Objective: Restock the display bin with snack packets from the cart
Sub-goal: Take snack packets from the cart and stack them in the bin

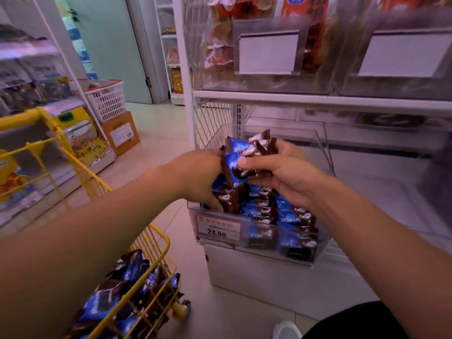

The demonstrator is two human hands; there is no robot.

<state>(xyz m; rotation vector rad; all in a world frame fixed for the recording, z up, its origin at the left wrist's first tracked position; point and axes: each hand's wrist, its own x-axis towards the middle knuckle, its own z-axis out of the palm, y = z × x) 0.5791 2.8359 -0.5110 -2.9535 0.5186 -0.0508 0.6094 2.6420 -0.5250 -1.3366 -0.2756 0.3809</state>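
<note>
A clear plastic display bin (325,152) on the low shelf holds several blue and brown snack packets (291,216). Both hands hover over it with a bunch of the same packets (247,152) gripped between them. My left hand (198,177) holds the bunch from the left, its fingers reaching down into the bin. My right hand (286,174) clasps the bunch from the right, thumb on a blue packet. At the lower left, the yellow wire cart (156,255) carries more such packets (127,294).
A price tag reading 24.80 (217,227) hangs on the bin's front. Clear bins with blank labels (267,52) sit on the shelf above. A white basket (107,97) on a cardboard box (121,134) stands in the aisle behind the cart.
</note>
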